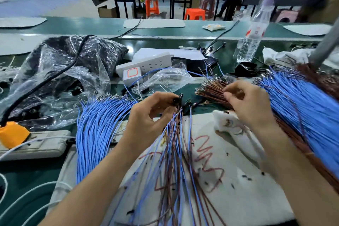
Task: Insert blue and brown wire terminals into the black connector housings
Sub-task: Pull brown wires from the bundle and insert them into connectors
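Observation:
My left hand (148,115) grips a cluster of black connector housings (178,98), from which several blue and brown wires (176,152) hang down toward me. My right hand (245,104) reaches into a bundle of loose brown wires (211,90), its fingertips pinching at the strands near their metal terminals. A thick bundle of blue wires (95,124) lies left of my left hand. Another large bundle of blue wires (302,104) fans out at the right, with more brown wires beside it.
A white cloth (238,180) with red scribbles covers the bench under my hands. Clear plastic bags (64,79), white power strips (146,62), an orange plug (12,134) and a water bottle (251,38) stand around. A grey pole (324,44) rises at the right.

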`<state>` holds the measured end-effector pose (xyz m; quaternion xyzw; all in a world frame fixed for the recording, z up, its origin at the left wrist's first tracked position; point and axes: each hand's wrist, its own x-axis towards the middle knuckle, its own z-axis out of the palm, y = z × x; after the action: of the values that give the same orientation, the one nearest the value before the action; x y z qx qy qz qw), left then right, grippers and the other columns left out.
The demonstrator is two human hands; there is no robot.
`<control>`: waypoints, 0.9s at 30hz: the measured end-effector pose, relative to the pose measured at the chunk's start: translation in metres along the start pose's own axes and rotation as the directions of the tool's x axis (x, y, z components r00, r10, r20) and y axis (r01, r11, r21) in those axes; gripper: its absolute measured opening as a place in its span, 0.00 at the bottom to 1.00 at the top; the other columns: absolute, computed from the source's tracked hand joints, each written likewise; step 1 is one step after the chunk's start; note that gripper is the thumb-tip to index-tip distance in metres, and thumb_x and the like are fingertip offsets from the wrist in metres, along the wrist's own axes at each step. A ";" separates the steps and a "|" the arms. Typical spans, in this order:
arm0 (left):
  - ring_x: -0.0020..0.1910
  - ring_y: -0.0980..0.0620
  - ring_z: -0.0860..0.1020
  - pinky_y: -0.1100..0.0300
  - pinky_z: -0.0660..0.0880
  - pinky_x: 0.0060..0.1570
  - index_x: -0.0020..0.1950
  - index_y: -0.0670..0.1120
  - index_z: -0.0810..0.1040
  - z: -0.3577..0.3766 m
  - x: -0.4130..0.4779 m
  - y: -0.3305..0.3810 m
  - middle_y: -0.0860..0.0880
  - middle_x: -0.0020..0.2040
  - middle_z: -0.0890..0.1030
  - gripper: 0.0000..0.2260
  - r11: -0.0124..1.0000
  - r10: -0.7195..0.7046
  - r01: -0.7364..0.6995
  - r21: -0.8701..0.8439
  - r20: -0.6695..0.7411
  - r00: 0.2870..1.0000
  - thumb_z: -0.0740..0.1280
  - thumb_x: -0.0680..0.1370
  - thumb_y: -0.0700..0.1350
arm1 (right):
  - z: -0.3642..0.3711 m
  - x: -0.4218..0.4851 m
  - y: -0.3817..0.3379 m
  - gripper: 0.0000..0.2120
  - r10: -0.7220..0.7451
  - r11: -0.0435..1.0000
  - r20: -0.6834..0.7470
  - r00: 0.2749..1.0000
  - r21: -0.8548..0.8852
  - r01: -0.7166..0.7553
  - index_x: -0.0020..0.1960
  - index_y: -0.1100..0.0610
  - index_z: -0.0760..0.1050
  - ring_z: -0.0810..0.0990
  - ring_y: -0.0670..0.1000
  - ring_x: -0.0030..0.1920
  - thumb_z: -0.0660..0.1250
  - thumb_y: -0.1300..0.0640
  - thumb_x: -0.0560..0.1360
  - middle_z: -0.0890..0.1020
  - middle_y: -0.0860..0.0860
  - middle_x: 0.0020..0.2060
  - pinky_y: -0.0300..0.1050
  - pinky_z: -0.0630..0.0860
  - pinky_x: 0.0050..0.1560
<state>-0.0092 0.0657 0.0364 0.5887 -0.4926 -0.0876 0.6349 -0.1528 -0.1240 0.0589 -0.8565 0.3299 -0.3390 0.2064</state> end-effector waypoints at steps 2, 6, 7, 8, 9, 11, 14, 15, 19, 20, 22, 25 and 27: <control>0.46 0.58 0.82 0.68 0.75 0.51 0.52 0.51 0.79 0.000 0.000 0.000 0.57 0.46 0.83 0.13 1.000 0.007 -0.007 -0.002 0.007 1.000 0.68 0.73 0.36 | -0.007 0.014 0.026 0.04 0.155 0.948 0.185 0.970 -0.304 -0.093 0.47 0.56 0.82 0.79 0.52 0.45 0.72 0.59 0.73 0.82 0.55 0.45 0.39 0.73 0.48; 0.46 0.57 0.81 0.68 0.75 0.50 0.51 0.51 0.79 -0.001 -0.001 0.002 0.54 0.46 0.84 0.15 1.000 0.001 -0.001 0.000 0.032 0.999 0.69 0.74 0.32 | -0.004 0.021 0.041 0.04 0.206 0.892 0.284 0.937 -0.449 -0.060 0.43 0.55 0.78 0.76 0.57 0.50 0.72 0.57 0.73 0.74 0.53 0.43 0.46 0.71 0.48; 0.46 0.57 0.82 0.67 0.76 0.50 0.51 0.51 0.79 -0.001 0.000 0.002 0.54 0.46 0.84 0.15 1.000 -0.004 0.003 0.002 0.033 0.999 0.69 0.74 0.32 | -0.003 0.021 0.040 0.05 0.199 0.885 0.285 0.938 -0.463 -0.047 0.41 0.54 0.76 0.76 0.56 0.49 0.72 0.56 0.73 0.72 0.51 0.43 0.46 0.71 0.47; 0.45 0.56 0.82 0.66 0.76 0.50 0.51 0.51 0.79 -0.001 0.000 0.002 0.54 0.45 0.84 0.14 1.000 -0.010 0.010 0.000 0.033 0.999 0.69 0.74 0.32 | -0.001 0.021 0.039 0.07 0.196 0.873 0.286 0.938 -0.487 -0.034 0.40 0.52 0.74 0.75 0.55 0.47 0.71 0.54 0.73 0.71 0.50 0.43 0.46 0.71 0.45; 0.45 0.56 0.82 0.65 0.77 0.50 0.50 0.51 0.79 -0.002 -0.001 0.002 0.55 0.44 0.83 0.13 1.000 -0.018 0.018 -0.002 0.034 0.999 0.70 0.74 0.33 | 0.001 0.020 0.037 0.08 0.193 0.856 0.281 0.940 -0.517 -0.021 0.40 0.51 0.72 0.74 0.54 0.45 0.71 0.53 0.74 0.71 0.50 0.43 0.45 0.70 0.44; 0.44 0.56 0.82 0.64 0.77 0.50 0.50 0.51 0.79 -0.003 -0.001 0.002 0.55 0.43 0.83 0.11 0.999 -0.035 0.035 -0.005 0.036 0.999 0.70 0.74 0.35 | 0.003 0.019 0.036 0.07 0.178 0.821 0.266 0.947 -0.571 0.006 0.42 0.52 0.73 0.74 0.54 0.45 0.69 0.52 0.75 0.72 0.51 0.45 0.45 0.69 0.42; 0.43 0.55 0.82 0.64 0.77 0.49 0.49 0.50 0.79 -0.004 -0.001 0.002 0.55 0.42 0.83 0.10 0.999 -0.053 0.053 0.000 0.044 0.998 0.70 0.74 0.36 | 0.006 0.019 0.034 0.05 0.175 0.806 0.273 0.946 -0.592 0.022 0.48 0.55 0.75 0.77 0.57 0.51 0.65 0.54 0.78 0.73 0.53 0.50 0.47 0.69 0.44; 0.43 0.56 0.82 0.65 0.77 0.48 0.49 0.50 0.78 -0.004 -0.001 0.002 0.56 0.42 0.83 0.09 0.998 -0.059 0.059 0.001 0.047 0.997 0.70 0.74 0.37 | 0.005 0.019 0.033 0.05 0.163 0.822 0.274 0.948 -0.569 0.023 0.49 0.56 0.75 0.77 0.57 0.51 0.64 0.55 0.78 0.73 0.53 0.49 0.47 0.69 0.44; 0.41 0.54 0.80 0.65 0.75 0.45 0.49 0.52 0.79 -0.004 0.000 0.002 0.56 0.42 0.82 0.08 0.994 -0.041 0.036 0.103 0.047 0.998 0.70 0.74 0.39 | 0.001 0.024 0.026 0.03 0.038 0.923 0.195 0.980 -0.384 0.041 0.46 0.56 0.71 0.73 0.55 0.44 0.63 0.59 0.79 0.76 0.53 0.45 0.46 0.67 0.43; 0.41 0.54 0.79 0.64 0.75 0.45 0.49 0.52 0.79 -0.005 -0.001 0.002 0.56 0.41 0.82 0.08 0.991 -0.036 0.030 0.130 0.044 0.998 0.71 0.74 0.39 | -0.001 0.026 0.023 0.04 0.023 0.933 0.177 0.984 -0.358 0.042 0.45 0.56 0.70 0.72 0.54 0.43 0.63 0.59 0.78 0.75 0.53 0.43 0.46 0.67 0.43; 0.40 0.53 0.78 0.59 0.75 0.45 0.50 0.50 0.80 -0.004 0.000 0.000 0.56 0.41 0.82 0.08 0.986 -0.039 0.034 0.160 0.031 0.999 0.71 0.74 0.39 | -0.004 0.033 0.014 0.03 0.014 0.941 0.173 0.985 -0.335 0.045 0.46 0.56 0.72 0.72 0.54 0.42 0.63 0.59 0.79 0.74 0.51 0.41 0.46 0.67 0.43; 0.43 0.51 0.79 0.57 0.76 0.48 0.50 0.49 0.80 -0.004 0.000 0.001 0.55 0.45 0.83 0.06 0.990 -0.065 0.063 0.129 0.011 0.998 0.71 0.74 0.42 | -0.002 0.039 -0.001 0.03 -0.080 0.950 0.181 0.980 -0.284 0.130 0.47 0.58 0.73 0.71 0.52 0.44 0.64 0.59 0.78 0.74 0.50 0.41 0.45 0.65 0.44; 0.47 0.54 0.81 0.60 0.76 0.50 0.49 0.48 0.80 -0.003 0.000 0.002 0.55 0.52 0.83 0.06 0.994 -0.086 0.085 0.068 0.013 0.996 0.72 0.74 0.44 | -0.001 0.038 -0.014 0.02 -0.188 0.961 0.122 0.975 -0.183 0.208 0.48 0.60 0.74 0.70 0.51 0.44 0.64 0.61 0.78 0.74 0.50 0.40 0.44 0.65 0.44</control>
<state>-0.0076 0.0679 0.0385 0.6297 -0.4746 -0.1028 0.6063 -0.1264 -0.1412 0.0841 -0.9177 0.2627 -0.2793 0.1036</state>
